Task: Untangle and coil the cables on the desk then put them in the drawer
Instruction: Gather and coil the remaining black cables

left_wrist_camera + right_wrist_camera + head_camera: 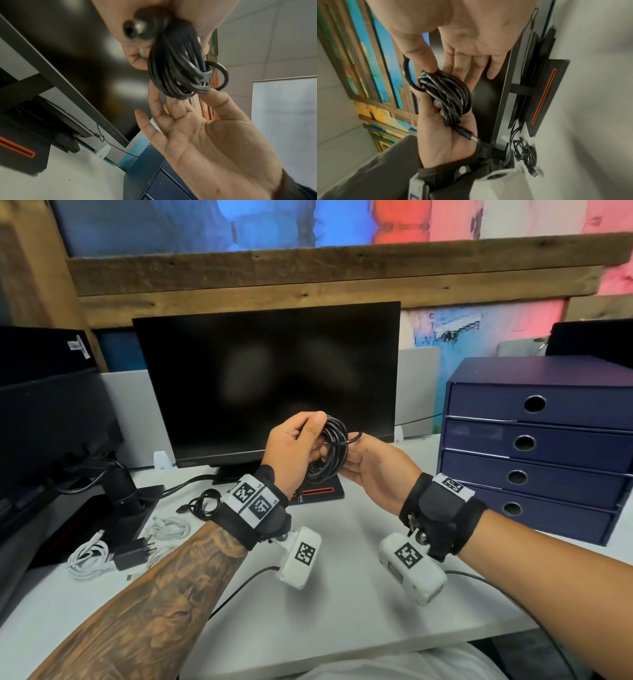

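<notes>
A black cable [330,451] wound into a tight coil hangs in the air in front of the monitor. My left hand [308,436] grips the coil, fingers curled round it, and the barrel plug [467,134] lies across the left palm. My right hand [356,455] meets the coil from the right. Its thumb [430,67] presses the coil's edge against the straight fingers behind it, and a loose loop [406,75] of the cable passes round the thumb. The navy drawer unit [534,446] stands at the right with all its drawers closed.
Loose on the desk [342,559] at the left lie a small black cable [203,503], white cables [89,559] and a black charger [132,553]. A dark monitor [267,385] on a stand fills the middle back. Another screen stands at the far left.
</notes>
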